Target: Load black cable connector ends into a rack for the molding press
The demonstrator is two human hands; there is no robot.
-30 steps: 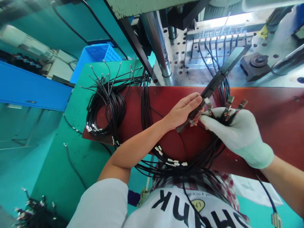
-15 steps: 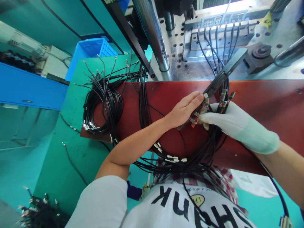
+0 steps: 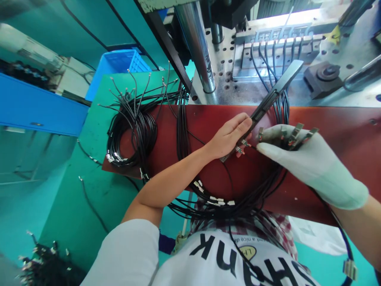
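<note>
Gripping dark bar (image 3: 269,100), long axis up-right; left hand (image 3: 229,137).

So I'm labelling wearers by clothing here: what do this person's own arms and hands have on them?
The left hand is bare, and that arm is uncovered up to a short white sleeve at the shoulder. The right hand wears a snug white knit glove ending at the wrist, with the forearm uncovered beyond it.

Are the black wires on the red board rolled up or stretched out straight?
Rolled up. The black wires lie in round loops on the red board, loose ends poking outward.
</note>
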